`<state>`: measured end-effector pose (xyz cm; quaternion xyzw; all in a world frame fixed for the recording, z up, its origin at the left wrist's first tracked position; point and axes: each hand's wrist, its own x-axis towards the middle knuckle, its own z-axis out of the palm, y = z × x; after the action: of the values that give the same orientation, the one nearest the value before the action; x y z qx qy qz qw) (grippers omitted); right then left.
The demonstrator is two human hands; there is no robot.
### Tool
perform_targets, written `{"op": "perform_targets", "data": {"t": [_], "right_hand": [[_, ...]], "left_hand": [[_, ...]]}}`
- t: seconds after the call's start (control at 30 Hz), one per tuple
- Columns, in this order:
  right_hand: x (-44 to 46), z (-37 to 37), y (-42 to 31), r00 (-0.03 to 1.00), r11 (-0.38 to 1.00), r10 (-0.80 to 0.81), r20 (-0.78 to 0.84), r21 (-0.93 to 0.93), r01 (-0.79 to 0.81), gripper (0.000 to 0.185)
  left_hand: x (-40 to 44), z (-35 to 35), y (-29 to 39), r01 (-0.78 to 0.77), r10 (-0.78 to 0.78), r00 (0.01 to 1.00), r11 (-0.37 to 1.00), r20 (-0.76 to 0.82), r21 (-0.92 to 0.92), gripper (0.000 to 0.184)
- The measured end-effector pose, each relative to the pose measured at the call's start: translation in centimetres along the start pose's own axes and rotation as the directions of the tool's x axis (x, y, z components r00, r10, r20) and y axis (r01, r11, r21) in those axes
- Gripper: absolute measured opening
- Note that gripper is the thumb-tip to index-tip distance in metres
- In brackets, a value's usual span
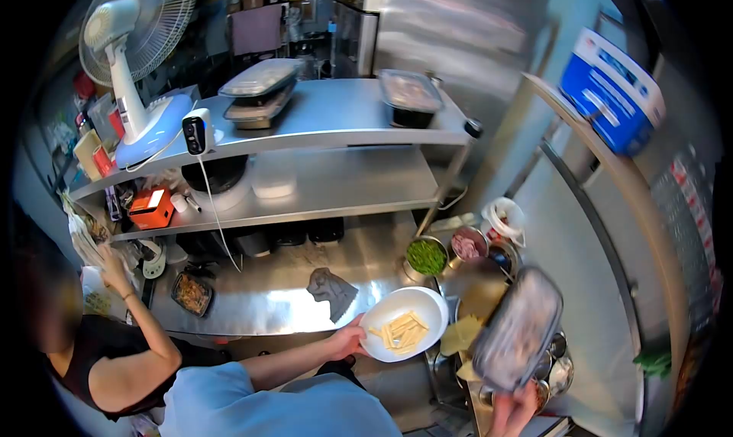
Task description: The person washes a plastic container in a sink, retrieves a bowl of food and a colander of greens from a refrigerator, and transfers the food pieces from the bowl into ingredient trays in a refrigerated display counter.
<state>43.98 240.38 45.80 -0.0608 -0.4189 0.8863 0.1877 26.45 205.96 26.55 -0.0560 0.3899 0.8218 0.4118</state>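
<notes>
My left hand [347, 341] grips the rim of a white bowl [437, 306], which tilts slightly. Pale yellow strips [403, 333], like fries or cut bamboo shoots, lie inside it. At the lower right, my right hand [513, 411] is closed on the near end of a plastic food container [518, 326]. Blurred by motion, the container has a clear top, and its contents cannot be made out. Under and behind it are yellowish sheets [461, 335] and several metal pots, partly hidden. A pot of chopped greens [426, 257] and one of pinkish slices [467, 244] stand beyond the bowl.
A grey cloth [331, 292] and a container of food [192, 294] lie on the steel counter [263, 307]. Lidded containers [411, 93] and a fan [126, 78] occupy the shelf above. A co-worker [114, 357] stands at left, one arm raised. A blue box [611, 93] sits upper right.
</notes>
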Motion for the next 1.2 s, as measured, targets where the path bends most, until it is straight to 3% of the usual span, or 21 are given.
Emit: {"op": "perform_targets", "data": {"t": [0.03,0.1,0.13,0.17,0.2,0.23,0.27,0.3,0.37,0.63,0.7,0.73,0.77,0.8,0.83,0.87,0.9,0.97,1.03,1.07,1.2], "right_hand": [[4.8,4.8,0.0,0.997,0.999,0.047,-0.063,-0.014,-0.048,0.067],[14.2,11.6,-0.1,0.984,0.989,0.128,0.122,0.057,-0.135,0.054],[18.0,17.4,-0.4,0.982,0.983,0.169,0.088,0.062,-0.174,0.009],[22.4,21.2,-0.2,0.982,0.978,0.187,0.037,0.083,-0.19,0.011],[26.7,23.3,0.3,0.961,0.974,0.191,0.2,0.08,-0.21,0.014],[30.9,25.7,1.1,0.961,0.99,0.137,0.239,0.001,-0.142,0.015],[35.3,27.4,1.7,0.909,0.978,0.178,0.377,0.032,-0.205,0.015],[38.9,29.8,2.4,0.908,0.96,0.236,0.345,0.062,-0.273,0.005],[43.2,34.8,3.8,0.874,0.933,0.334,0.352,0.009,-0.36,0.013],[50.7,35.6,5.3,0.898,0.937,0.348,0.271,-0.066,-0.343,0.014],[48.2,35.8,4.3,0.955,0.932,0.223,0.194,-0.328,-0.151,0.014],[45.9,36.6,4.4,0.984,0.82,-0.177,0.034,-0.547,0.166,0.023],[44.5,38.3,5.4,0.983,0.817,-0.176,0.048,-0.551,0.173,0.023],[42.8,39.7,6.8,0.877,0.689,-0.423,0.226,-0.548,0.474,0.027],[40.3,41.1,8.5,0.684,0.493,-0.617,0.389,-0.487,0.721,0.032],[35.8,45.1,10.3,0.828,0.662,-0.327,0.456,-0.514,0.545,0.033],[32.0,49.6,12.3,0.866,0.763,-0.004,0.499,-0.558,0.325,0.035],[31.8,52.8,18.1,0.787,0.903,0.302,0.538,-0.427,-0.055,0.045],[32.5,56.3,22.4,0.663,0.812,0.583,0.47,-0.376,-0.447,0.041],[32.7,57.6,23.5,0.62,0.781,0.624,0.475,-0.381,-0.495,0.038],[32.8,60.1,25.3,0.627,0.775,0.632,0.456,-0.39,-0.497,0.024]], "left_hand": [[-0.9,-1.7,2.2,-0.041,0.041,0.999,0.999,-0.031,0.001,0.081],[-2.3,-5.0,4.0,-0.112,0.111,0.993,0.993,-0.052,-0.021,0.081],[-3.2,-6.6,5.2,-0.168,0.167,0.98,0.986,-0.111,0.0,0.081],[-3.8,-7.6,6.2,-0.221,0.221,0.961,0.975,-0.168,0.023,0.082],[-4.4,-8.7,6.9,-0.23,0.229,0.959,0.973,-0.165,0.015,0.082],[-5.3,-9.3,7.8,-0.252,0.246,0.947,0.968,-0.207,-0.002,0.082],[-6.0,-10.0,8.8,-0.281,0.267,0.929,0.959,-0.254,-0.018,0.083],[-6.3,-10.6,9.1,-0.306,0.287,0.918,0.951,-0.273,-0.031,0.083],[-7.3,-12.0,9.4,-0.344,0.301,0.889,0.936,-0.344,-0.07,0.082],[-9.5,-14.9,9.2,-0.472,0.367,0.829,0.864,-0.423,-0.176,0.082],[-9.7,-15.3,9.3,-0.483,0.368,0.816,0.858,-0.445,-0.176,0.082],[-9.6,-15.5,9.4,-0.488,0.366,0.809,0.854,-0.46,-0.179,0.082],[-9.3,-16.0,9.7,-0.498,0.372,0.806,0.847,-0.461,-0.187,0.082],[-9.2,-16.4,9.6,-0.49,0.359,0.815,0.846,-0.454,-0.21,0.082],[-9.1,-16.8,9.4,-0.477,0.343,0.825,0.848,-0.448,-0.229,0.082],[-8.8,-17.2,9.6,-0.469,0.337,0.828,0.855,-0.448,-0.223,0.082],[-8.9,-16.9,10.2,-0.469,0.336,0.826,0.855,-0.453,-0.221,0.082],[-8.7,-16.1,11.7,-0.423,0.315,0.835,0.892,-0.451,-0.161,0.082],[-7.9,-16.1,11.9,-0.431,0.326,0.835,0.888,-0.443,-0.16,0.082],[-7.6,-16.3,11.8,-0.438,0.333,0.837,0.884,-0.435,-0.165,0.082],[-7.5,-16.6,11.1,-0.513,0.389,0.813,0.83,-0.433,-0.218,0.081]]}}
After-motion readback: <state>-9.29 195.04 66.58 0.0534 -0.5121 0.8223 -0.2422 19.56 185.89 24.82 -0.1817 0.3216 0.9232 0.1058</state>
